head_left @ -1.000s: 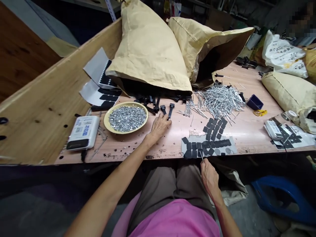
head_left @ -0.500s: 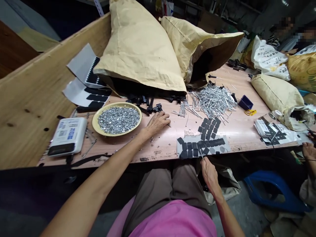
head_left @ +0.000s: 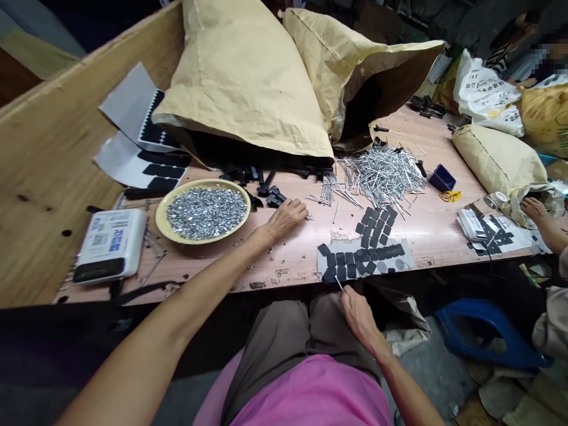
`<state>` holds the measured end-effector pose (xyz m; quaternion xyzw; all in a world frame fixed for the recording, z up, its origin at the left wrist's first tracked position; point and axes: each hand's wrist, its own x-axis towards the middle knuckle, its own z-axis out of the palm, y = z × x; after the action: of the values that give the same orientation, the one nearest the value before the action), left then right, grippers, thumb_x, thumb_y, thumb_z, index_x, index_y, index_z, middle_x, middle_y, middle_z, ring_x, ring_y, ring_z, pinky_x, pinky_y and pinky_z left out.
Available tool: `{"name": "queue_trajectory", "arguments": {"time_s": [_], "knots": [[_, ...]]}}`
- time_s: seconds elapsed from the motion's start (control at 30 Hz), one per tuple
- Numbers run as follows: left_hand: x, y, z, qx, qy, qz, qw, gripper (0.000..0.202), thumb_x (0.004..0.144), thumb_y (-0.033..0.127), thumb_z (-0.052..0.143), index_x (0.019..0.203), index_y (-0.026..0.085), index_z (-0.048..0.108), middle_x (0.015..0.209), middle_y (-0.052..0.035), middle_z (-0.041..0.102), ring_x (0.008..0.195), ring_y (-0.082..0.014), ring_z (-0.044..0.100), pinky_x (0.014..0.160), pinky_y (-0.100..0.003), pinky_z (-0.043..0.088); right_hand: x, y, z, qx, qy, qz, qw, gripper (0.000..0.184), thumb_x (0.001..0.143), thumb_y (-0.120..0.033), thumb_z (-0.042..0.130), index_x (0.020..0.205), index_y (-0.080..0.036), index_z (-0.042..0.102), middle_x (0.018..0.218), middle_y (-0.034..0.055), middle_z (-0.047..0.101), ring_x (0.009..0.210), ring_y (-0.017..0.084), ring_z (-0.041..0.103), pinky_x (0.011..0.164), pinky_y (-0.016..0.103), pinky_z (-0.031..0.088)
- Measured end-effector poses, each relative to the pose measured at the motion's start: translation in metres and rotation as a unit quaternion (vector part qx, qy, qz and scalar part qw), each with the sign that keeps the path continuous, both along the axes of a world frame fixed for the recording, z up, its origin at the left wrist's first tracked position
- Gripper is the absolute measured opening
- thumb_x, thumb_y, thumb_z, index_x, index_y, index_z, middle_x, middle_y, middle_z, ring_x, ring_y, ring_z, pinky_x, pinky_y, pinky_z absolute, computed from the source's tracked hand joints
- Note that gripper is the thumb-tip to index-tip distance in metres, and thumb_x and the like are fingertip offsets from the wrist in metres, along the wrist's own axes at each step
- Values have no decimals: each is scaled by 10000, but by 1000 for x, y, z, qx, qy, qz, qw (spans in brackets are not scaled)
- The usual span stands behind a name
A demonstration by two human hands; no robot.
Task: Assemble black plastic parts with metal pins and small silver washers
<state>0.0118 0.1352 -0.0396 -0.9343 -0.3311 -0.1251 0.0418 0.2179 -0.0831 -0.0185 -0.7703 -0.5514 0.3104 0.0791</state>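
My left hand [head_left: 288, 219] rests on the table with its fingers curled together, just in front of several black plastic parts [head_left: 276, 197]. Thin silvery ends show by its fingertips; what the fingers hold is hidden. In the closed fingers of my right hand [head_left: 357, 312], at the table's front edge, is a thin metal pin [head_left: 338, 283]. Its tip points up toward the left end of a grey backing sheet [head_left: 403, 273] bearing black rounded pads [head_left: 341, 259]. More pads lie beyond the sheet, and behind them is a heap of metal pins [head_left: 385, 176].
A yellow bowl [head_left: 160, 220] of small metal washers stands left, beside a white box-like device [head_left: 110, 244]. Large paper sacks [head_left: 248, 89] fill the back. At right are a small dark blue box [head_left: 442, 177], another sack [head_left: 497, 157] and a co-worker's hand [head_left: 536, 212].
My right hand has moved left along the table edge with the pin. My left hand has shifted slightly and stays by the black parts. The co-worker's hand has reached onto the sack at right.
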Motion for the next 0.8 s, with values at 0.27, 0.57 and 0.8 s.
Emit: {"name": "queue_trajectory", "arguments": {"time_s": [0.27,0.57,0.8], "knots": [[7,-4,7,22,-56,13,998,252,893,89,337,927,171,572,862,-101,611,827,-218,504,759,-345,375,-4,-1,-7,35,98,-66,992,253,830,-301,272,621,-227,395,552,-35,413,541,135,399,525,244,293],[26,-31,31,100,-209,35,972,248,923,151,303,897,167,549,797,-62,621,744,-160,548,646,-272,386,-6,0,-12,21,250,-145,957,221,784,-284,298,613,-211,418,488,-66,363,434,89,320,426,208,251],[43,-80,51,46,-411,137,900,175,883,162,391,847,170,562,743,-22,620,661,-114,573,602,-208,406,-11,3,-9,-30,335,-229,914,195,742,-319,404,581,-210,422,420,-93,318,354,58,233,354,184,171]]}}
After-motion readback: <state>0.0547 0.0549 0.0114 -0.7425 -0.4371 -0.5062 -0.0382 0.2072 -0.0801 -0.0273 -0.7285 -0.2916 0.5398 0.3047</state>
